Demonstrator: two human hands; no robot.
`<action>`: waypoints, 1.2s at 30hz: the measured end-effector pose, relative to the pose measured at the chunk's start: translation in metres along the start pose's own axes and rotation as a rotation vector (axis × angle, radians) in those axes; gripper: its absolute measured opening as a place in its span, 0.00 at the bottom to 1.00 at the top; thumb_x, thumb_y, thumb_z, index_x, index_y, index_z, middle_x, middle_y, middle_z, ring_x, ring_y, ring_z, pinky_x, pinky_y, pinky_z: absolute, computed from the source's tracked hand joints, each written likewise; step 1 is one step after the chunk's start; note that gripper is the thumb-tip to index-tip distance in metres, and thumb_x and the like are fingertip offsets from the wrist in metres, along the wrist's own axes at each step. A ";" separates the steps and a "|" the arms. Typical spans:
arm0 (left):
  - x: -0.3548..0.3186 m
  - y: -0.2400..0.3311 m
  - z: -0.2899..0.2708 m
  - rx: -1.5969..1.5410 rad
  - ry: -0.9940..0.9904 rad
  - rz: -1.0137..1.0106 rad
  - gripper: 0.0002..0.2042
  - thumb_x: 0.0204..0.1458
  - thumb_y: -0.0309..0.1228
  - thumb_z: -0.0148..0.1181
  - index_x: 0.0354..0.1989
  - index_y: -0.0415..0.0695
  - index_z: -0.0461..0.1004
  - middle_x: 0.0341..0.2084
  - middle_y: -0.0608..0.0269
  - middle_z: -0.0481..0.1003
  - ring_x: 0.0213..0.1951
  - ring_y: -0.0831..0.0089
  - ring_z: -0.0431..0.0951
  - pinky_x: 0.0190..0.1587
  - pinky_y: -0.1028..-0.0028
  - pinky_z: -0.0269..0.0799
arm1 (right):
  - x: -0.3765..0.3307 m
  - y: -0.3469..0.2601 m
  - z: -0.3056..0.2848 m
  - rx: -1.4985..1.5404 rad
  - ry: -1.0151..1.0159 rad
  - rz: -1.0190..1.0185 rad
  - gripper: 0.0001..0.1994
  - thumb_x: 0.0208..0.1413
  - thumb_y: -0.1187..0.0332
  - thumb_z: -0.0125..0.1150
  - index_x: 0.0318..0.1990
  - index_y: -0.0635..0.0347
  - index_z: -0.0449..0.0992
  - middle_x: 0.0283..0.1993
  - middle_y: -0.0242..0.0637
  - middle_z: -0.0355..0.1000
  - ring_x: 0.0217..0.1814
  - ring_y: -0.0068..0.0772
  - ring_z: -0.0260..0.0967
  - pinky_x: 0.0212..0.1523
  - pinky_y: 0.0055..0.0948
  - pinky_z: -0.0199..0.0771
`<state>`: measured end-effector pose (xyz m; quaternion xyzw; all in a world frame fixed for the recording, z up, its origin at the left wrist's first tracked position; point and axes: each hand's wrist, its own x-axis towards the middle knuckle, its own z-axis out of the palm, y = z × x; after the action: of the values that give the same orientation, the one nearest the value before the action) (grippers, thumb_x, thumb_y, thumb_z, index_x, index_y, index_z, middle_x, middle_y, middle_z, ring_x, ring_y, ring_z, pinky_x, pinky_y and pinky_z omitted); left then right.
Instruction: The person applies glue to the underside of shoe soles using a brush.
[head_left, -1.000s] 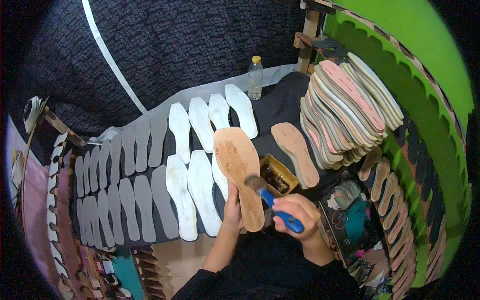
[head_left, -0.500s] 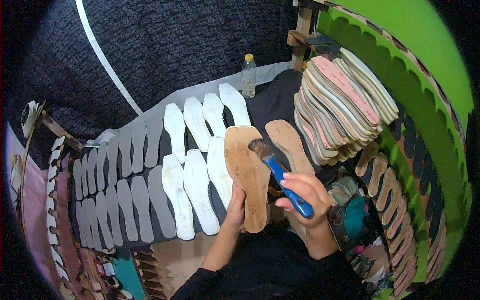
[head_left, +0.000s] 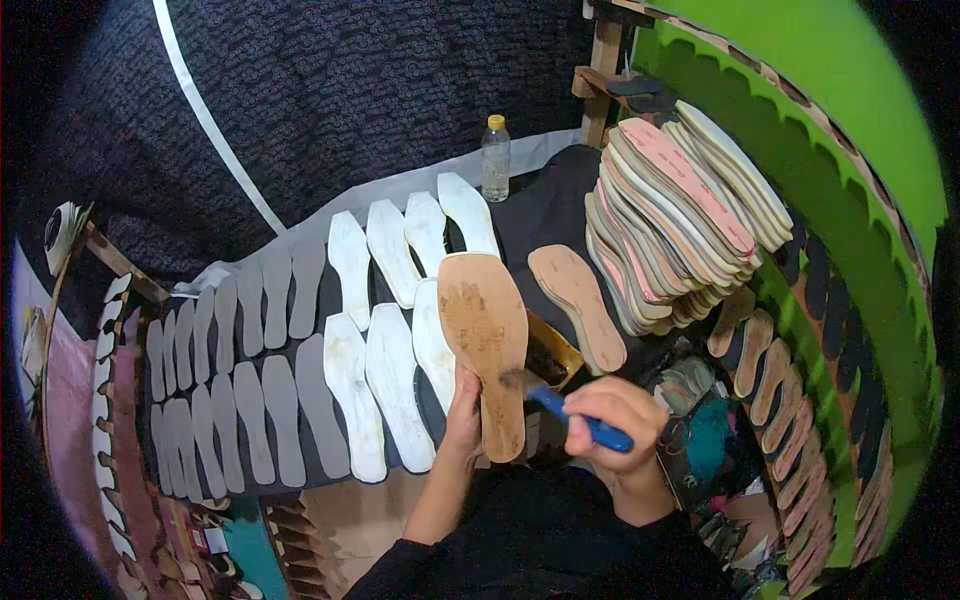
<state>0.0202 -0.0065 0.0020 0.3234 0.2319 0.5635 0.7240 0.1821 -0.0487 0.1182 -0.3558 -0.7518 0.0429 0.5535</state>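
Note:
A tan shoe insole (head_left: 484, 310) with a damp, darker surface is held up by my left hand (head_left: 463, 415), which grips its left edge near the narrow middle. My right hand (head_left: 620, 425) is closed around a blue-handled brush (head_left: 590, 425). The slightly blurred bristles are against the insole's right side, about halfway down. Behind the insole, partly covered by it, is an open yellowish tin (head_left: 566, 365) with dark insides. Beside that tin, to the right, a small stack of tan insoles (head_left: 580, 305) lies on the dark cloth.
White insoles (head_left: 350, 385) and grey insoles (head_left: 270, 410) lie in two rows on the left. A clear bottle with a yellow cap (head_left: 496, 160) stands at the back. A tall pile of insoles (head_left: 675, 220) rises at the right, near racks holding more insoles (head_left: 775, 390).
The brush has moved down the insole from its upper right edge to its middle, and its handle lies flatter. The insole has shifted slightly left, uncovering more of the tin.

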 end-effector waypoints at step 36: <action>0.002 -0.005 0.015 0.068 -0.039 -0.012 0.29 0.56 0.50 0.38 0.61 0.50 0.41 0.52 0.55 0.60 0.45 0.64 0.70 0.40 0.68 0.73 | 0.035 0.024 -0.006 -0.166 0.091 -0.210 0.25 0.34 0.48 0.62 0.32 0.63 0.76 0.29 0.40 0.72 0.27 0.37 0.71 0.27 0.28 0.71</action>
<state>0.0346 -0.0088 0.0085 0.3575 0.2388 0.5446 0.7201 0.1942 -0.0120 0.1378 -0.3215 -0.7600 -0.0937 0.5570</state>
